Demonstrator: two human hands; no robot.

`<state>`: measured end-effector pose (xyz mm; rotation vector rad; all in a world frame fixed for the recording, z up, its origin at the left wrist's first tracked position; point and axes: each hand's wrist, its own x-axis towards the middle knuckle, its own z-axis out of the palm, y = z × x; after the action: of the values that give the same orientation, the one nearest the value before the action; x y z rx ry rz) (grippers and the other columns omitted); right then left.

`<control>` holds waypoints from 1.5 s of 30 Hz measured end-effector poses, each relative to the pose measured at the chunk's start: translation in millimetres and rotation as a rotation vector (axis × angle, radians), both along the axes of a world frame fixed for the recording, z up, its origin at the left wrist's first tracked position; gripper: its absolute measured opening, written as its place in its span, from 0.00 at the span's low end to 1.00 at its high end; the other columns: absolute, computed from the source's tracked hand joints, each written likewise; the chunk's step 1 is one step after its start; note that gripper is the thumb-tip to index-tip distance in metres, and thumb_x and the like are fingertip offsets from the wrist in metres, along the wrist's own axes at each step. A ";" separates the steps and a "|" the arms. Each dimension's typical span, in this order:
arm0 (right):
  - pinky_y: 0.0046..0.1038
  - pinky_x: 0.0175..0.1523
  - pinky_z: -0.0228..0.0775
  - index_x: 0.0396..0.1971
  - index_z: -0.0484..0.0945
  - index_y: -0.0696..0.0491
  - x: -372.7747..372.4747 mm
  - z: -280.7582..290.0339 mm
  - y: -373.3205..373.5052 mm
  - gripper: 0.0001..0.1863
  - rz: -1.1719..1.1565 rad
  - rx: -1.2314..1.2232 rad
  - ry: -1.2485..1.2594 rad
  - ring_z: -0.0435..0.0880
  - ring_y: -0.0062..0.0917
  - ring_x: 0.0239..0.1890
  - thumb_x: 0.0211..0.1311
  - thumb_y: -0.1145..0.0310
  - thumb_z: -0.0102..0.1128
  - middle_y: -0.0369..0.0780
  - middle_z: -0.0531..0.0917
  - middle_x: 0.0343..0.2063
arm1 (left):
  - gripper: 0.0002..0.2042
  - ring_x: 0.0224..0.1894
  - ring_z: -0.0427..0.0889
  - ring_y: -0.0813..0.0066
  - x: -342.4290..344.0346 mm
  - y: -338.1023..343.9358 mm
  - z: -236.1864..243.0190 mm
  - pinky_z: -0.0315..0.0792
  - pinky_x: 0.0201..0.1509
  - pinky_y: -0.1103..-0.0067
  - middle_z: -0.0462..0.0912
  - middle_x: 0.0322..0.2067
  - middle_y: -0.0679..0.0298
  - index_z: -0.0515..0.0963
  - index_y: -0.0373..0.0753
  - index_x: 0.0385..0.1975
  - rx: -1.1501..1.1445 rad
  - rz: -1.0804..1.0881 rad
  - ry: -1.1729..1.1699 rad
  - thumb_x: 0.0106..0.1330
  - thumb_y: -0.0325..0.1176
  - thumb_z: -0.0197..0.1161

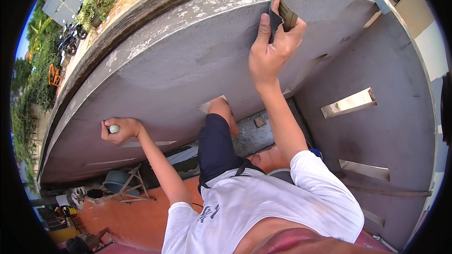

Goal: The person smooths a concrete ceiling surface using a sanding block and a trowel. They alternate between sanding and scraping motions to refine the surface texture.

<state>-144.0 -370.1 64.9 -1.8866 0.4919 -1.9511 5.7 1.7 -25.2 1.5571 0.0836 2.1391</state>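
A folded sheet of sandpaper (287, 15), dark grey on one face and brown on the other, is pinched in my right hand (273, 56). That hand is raised against the upper edge of a grey plastered wall (188, 66), with the thumb pressed on the sheet. Lower and to the left, my left hand (126, 129) is closed around a pale green rounded handle (114, 129). Only the handle's end shows; the rest of that tool is hidden by the fist. The left fist is close to the wall's face, but I cannot tell whether it touches.
Chipped paint covers the ledge (216, 11) on top of the wall. A side wall (376, 66) with slot openings stands at right. One of my legs reaches toward the wall. Behind at lower left are a wooden stand (134, 186), a grey-blue basin (117, 182) and an orange floor (113, 216).
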 end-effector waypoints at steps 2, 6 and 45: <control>0.32 0.51 0.56 0.61 0.83 0.45 9.3 -1.6 64.4 0.25 0.109 -0.112 0.096 0.71 0.27 0.44 0.62 0.67 0.68 0.34 0.71 0.41 | 0.06 0.34 0.81 0.58 -4.2 3.2 -0.1 0.75 0.42 0.65 0.84 0.34 0.56 0.78 0.31 0.36 0.004 0.002 0.004 0.69 0.28 0.61; 0.33 0.52 0.54 0.60 0.84 0.32 27.0 -4.4 149.7 0.38 0.354 -0.260 0.198 0.68 0.28 0.43 0.42 0.71 0.72 0.33 0.70 0.41 | 0.06 0.34 0.82 0.59 -4.0 -1.2 -0.4 0.75 0.41 0.65 0.83 0.34 0.55 0.78 0.31 0.36 0.026 -0.015 0.009 0.69 0.28 0.61; 0.30 0.37 0.73 0.56 0.83 0.57 -12.1 13.8 17.0 0.16 0.176 -0.115 0.065 0.81 0.28 0.32 0.70 0.76 0.61 0.42 0.80 0.38 | 0.03 0.32 0.81 0.62 -1.5 4.0 -5.6 0.75 0.36 0.68 0.83 0.33 0.59 0.78 0.35 0.37 0.102 -0.068 -0.024 0.67 0.25 0.64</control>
<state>-156.1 -353.1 78.7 -1.9957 0.2269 -1.8443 4.2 5.7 -30.8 1.5675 -0.0861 2.1377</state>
